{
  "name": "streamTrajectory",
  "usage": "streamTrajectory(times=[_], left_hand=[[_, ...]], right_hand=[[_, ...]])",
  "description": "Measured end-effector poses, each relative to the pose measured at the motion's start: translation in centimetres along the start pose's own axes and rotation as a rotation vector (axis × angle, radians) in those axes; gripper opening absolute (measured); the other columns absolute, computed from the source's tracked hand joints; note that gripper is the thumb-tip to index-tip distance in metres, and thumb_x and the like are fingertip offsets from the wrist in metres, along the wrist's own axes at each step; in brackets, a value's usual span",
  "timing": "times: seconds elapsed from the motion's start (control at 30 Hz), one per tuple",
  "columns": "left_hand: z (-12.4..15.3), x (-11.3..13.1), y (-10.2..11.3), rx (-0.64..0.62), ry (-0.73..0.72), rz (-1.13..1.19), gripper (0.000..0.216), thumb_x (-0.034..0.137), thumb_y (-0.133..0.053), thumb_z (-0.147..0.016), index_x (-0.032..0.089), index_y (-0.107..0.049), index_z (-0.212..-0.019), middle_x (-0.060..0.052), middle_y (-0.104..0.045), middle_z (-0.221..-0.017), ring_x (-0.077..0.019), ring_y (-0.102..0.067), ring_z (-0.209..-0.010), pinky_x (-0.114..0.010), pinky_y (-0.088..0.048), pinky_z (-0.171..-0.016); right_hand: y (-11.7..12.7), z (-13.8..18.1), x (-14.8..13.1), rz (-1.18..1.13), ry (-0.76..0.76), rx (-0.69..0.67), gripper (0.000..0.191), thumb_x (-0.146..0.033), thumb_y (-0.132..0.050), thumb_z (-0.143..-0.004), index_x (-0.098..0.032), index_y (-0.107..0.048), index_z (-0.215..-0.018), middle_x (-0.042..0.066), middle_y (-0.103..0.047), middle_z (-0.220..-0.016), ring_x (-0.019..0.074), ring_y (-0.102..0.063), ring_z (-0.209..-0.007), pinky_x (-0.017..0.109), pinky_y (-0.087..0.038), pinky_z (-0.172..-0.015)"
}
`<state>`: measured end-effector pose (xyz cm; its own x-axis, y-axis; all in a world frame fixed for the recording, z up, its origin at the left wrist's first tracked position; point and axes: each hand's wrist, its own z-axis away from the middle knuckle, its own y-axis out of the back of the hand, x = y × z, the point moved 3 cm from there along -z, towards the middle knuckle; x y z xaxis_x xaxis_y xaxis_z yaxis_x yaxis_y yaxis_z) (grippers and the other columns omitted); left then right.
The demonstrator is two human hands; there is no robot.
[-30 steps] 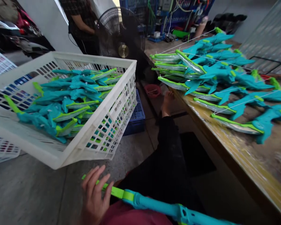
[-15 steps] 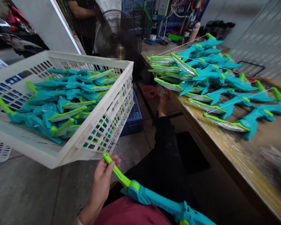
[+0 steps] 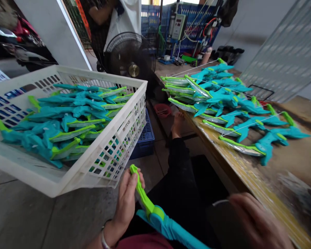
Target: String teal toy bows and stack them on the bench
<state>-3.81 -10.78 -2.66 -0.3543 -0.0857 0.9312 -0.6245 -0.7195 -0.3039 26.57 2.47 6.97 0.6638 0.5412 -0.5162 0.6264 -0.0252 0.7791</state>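
Note:
My left hand point(image 3: 126, 200) is closed around the green tip of a teal and green toy bow point(image 3: 155, 216) that lies across my lap, its tip raised. At the lower right, my right hand point(image 3: 259, 221) is blurred by motion, with a thin white string point(image 3: 220, 201) by its fingers. Whether those fingers hold the string I cannot make out. A white plastic crate point(image 3: 114, 138) full of the same teal and green bows stands tilted at my left. Many more bows point(image 3: 223, 103) with white strings lie in rows on the wooden table point(image 3: 295, 159) at my right.
A black fan point(image 3: 131, 58) stands behind the crate, and another person point(image 3: 103, 20) is beyond it. A blue crate point(image 3: 145, 138) sits on the concrete floor under the white one. My bare foot point(image 3: 177, 124) rests near the table's edge. Blue crates and wiring fill the back wall.
My left hand has lifted the bow's green tip higher and gripped it. My right hand has come into view at the lower right. The view has tilted up a little.

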Motion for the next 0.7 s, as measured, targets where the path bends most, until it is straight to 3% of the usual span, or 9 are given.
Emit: streamTrajectory(times=[0.1, 0.2, 0.3, 0.5, 0.7], left_hand=[[0.5, 1.3, -3.1, -0.133, -0.030, 0.059, 0.040, 0.059, -0.055, -0.100, 0.020, -0.063, -0.094, -0.002, -0.061, -0.077, -0.0150, -0.055, -0.068, -0.028, -0.045, -0.067], [0.9, 2.9, -6.1, -0.298, -0.105, 0.118, 0.045, 0.055, -0.048, -0.104, 0.019, -0.060, -0.081, -0.001, -0.055, -0.068, -0.0143, -0.050, -0.061, -0.029, -0.038, -0.062], [0.9, 4.1, -8.3, -0.470, -0.140, 0.261, 0.047, 0.057, -0.050, -0.102, 0.019, -0.060, -0.077, -0.002, -0.053, -0.064, -0.0146, -0.047, -0.059, -0.030, -0.034, -0.059], [0.1, 3.8, -9.9, -0.676, -0.030, 0.589, 0.061, 0.075, -0.046, -0.094, 0.019, -0.058, -0.074, 0.000, -0.049, -0.053, -0.0153, -0.044, -0.052, -0.027, -0.034, -0.054], [-0.1, 3.4, -9.9, -0.701, 0.062, 0.731, 0.061, 0.072, -0.052, -0.093, 0.019, -0.051, -0.065, 0.001, -0.044, -0.052, -0.0128, -0.037, -0.050, -0.026, -0.032, -0.054]], right_hand=[[-1.9, -3.7, -4.0, -0.321, 0.064, -0.201, 0.026, -0.049, -0.062, -0.098, -0.031, -0.071, -0.082, 0.003, -0.067, -0.072, 0.0204, -0.066, -0.060, 0.028, -0.053, -0.053], [-3.1, -6.8, -8.3, -0.529, 0.002, -0.243, 0.024, -0.040, -0.063, -0.096, -0.025, -0.071, -0.079, 0.001, -0.064, -0.071, 0.0161, -0.061, -0.064, 0.023, -0.050, -0.058], [-4.0, -7.9, -11.3, -0.664, -0.018, -0.261, 0.021, -0.035, -0.064, -0.095, -0.022, -0.073, -0.082, 0.000, -0.064, -0.073, 0.0142, -0.058, -0.065, 0.020, -0.046, -0.058], [-5.7, -6.0, -12.8, -0.754, -0.006, -0.129, 0.020, -0.028, -0.060, -0.101, -0.021, -0.067, -0.084, -0.002, -0.060, -0.073, 0.0108, -0.056, -0.062, 0.018, -0.045, -0.056], [-6.5, -3.4, -13.6, -0.570, 0.155, -0.104, 0.018, -0.016, -0.051, -0.106, -0.020, -0.064, -0.094, 0.000, -0.062, -0.085, 0.0108, -0.061, -0.073, 0.022, -0.050, -0.067]])
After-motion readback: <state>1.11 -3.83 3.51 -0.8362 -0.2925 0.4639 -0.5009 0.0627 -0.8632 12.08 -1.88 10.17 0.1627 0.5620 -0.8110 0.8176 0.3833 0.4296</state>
